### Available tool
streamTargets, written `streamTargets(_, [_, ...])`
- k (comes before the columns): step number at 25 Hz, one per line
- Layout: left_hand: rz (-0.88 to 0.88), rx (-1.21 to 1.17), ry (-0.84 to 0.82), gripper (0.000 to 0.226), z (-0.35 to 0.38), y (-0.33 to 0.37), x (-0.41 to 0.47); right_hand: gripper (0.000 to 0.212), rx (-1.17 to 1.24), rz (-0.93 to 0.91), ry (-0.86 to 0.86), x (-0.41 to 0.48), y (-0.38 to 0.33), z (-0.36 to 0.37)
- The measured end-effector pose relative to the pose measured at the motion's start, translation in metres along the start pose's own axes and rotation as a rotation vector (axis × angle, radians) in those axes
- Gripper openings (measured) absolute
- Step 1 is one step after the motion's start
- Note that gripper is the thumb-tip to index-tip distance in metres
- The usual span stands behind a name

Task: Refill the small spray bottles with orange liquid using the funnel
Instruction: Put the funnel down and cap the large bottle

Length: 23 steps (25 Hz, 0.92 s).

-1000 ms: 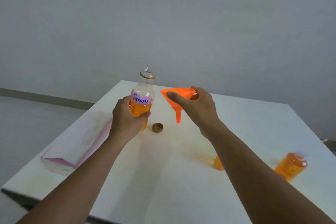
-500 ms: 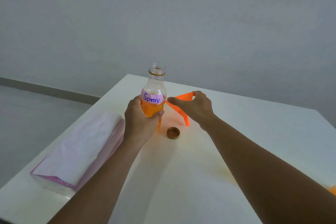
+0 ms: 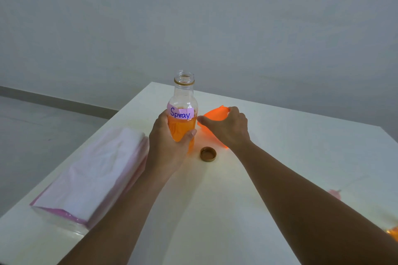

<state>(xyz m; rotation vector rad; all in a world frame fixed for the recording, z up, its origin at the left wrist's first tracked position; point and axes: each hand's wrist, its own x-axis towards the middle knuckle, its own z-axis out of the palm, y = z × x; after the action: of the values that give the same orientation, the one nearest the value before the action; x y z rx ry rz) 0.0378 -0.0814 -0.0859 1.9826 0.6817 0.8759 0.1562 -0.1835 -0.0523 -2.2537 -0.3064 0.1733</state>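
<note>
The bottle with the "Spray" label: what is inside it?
The bottle holds orange liquid up to about the label; above that it looks empty, and its mouth is open. The left hand covers part of the lower body, so the bottom is not fully seen.

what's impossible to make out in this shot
- Funnel: head view, right hand covers most of it, so table contact is unclear.
- Bottle base: hidden by left hand.
- Orange object: cut off by the right edge, blurred.
- Pink smudge: too blurred to identify.
</note>
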Motion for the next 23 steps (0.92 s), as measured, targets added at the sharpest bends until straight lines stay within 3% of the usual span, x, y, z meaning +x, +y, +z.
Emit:
streamTargets(4, [-0.001, 0.028, -0.075, 0.082, -0.001, -0.02, -0.011, 0.116, -0.005, 0.012, 0.026, -0.009, -0.004, -0.022])
streamTargets(5, [0.003, 0.052, -0.103, 0.083, -0.001, -0.027, -0.011, 0.109, 0.018, -0.031, 0.095, -0.016, -0.004, -0.029])
streamTargets(8, [0.051, 0.067, -0.174, 0.078, -0.003, -0.038, -0.009, 0.054, 0.047, -0.354, 0.278, -0.047, 0.01, -0.039])
streamTargets(10, [0.046, 0.035, -0.195, 0.076, -0.005, -0.039, -0.007, 0.039, -0.131, -0.498, 0.128, -0.063, 0.025, -0.033])
streamTargets(13, [0.006, -0.018, -0.195, 0.076, -0.008, -0.036, -0.006, 0.052, -0.409, -0.497, -0.19, -0.073, 0.039, -0.021])
streamTargets(17, [-0.005, -0.037, -0.198, 0.077, -0.009, -0.036, -0.009, 0.047, -0.411, -0.49, -0.254, -0.069, 0.035, -0.012])
streamTargets(19, [-0.004, -0.038, -0.186, 0.074, -0.01, -0.035, -0.009, 0.04, -0.333, -0.467, -0.205, -0.067, 0.032, -0.018])
streamTargets(23, [0.012, 0.029, -0.141, 0.068, -0.007, -0.03, -0.008, 0.021, 0.003, -0.447, 0.099, -0.057, -0.003, -0.053])
